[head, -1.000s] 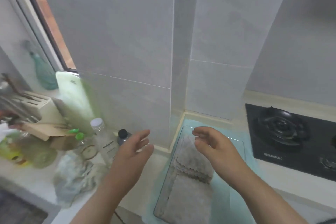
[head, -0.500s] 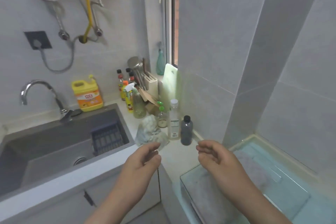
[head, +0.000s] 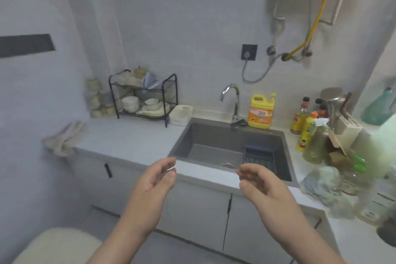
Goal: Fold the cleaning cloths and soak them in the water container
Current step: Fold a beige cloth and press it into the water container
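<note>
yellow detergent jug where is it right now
In the head view, the yellow detergent jug stands behind the sink, just right of the faucet.

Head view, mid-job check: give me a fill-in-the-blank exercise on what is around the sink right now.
1. The crumpled cloth lies on the counter to the ____ of the sink.
2. The detergent bottle standing just right of the faucet is ____ in colour.
3. The white bowls are stacked in the black wire ____.

Missing words: right; yellow; rack.
</note>
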`<action>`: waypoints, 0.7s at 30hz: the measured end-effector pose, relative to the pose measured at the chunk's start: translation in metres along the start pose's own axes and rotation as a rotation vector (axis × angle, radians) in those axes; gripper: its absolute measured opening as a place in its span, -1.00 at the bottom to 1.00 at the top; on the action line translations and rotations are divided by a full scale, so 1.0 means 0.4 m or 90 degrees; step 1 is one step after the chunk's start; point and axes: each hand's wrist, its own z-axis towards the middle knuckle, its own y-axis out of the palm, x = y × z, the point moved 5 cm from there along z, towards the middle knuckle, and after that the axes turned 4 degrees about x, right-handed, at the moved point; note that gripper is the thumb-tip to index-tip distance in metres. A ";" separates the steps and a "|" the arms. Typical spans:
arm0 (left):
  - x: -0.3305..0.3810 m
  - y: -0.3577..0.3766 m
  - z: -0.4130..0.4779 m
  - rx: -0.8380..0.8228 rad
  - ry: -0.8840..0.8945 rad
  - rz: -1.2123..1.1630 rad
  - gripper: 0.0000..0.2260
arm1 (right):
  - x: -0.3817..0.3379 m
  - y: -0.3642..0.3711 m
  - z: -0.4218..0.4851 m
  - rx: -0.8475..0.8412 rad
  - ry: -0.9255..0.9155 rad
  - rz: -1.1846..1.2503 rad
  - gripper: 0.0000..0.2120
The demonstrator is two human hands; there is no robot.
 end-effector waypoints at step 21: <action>-0.052 -0.760 0.179 0.256 0.006 -0.019 -0.79 | -0.169 0.730 0.157 -0.180 -0.043 0.004 -0.77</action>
